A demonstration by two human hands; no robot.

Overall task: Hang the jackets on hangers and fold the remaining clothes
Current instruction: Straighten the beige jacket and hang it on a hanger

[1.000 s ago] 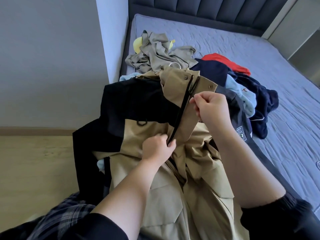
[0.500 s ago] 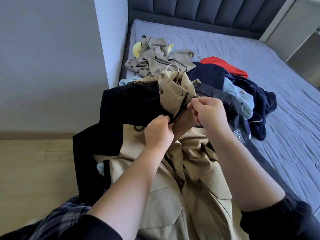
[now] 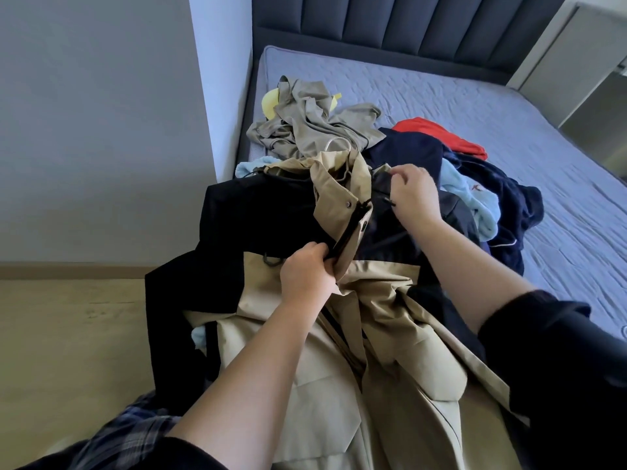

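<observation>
A tan and black jacket (image 3: 339, 361) lies spread over the bed's near corner and hangs toward me. My left hand (image 3: 307, 274) grips its front at the black zipper edge, just below the collar flap (image 3: 342, 195). My right hand (image 3: 412, 195) is higher and to the right, fingers pinched on the black shoulder fabric near a small cord. A metal hanger hook (image 3: 334, 141) pokes out above the collar. Behind lie an olive garment (image 3: 312, 127), a navy garment (image 3: 502, 205), a light blue piece (image 3: 481, 201) and a red one (image 3: 437, 134).
The grey-blue bed (image 3: 475, 106) stretches to the right with a dark padded headboard (image 3: 407, 25). A grey wall (image 3: 101, 130) and wooden floor (image 3: 68, 351) are to the left. A yellow item (image 3: 269, 101) peeks from under the olive garment.
My right hand has let go of the zipper area and moved up and right onto the black shoulder. My left hand has stayed at the zipper, and the collar flap now stands free.
</observation>
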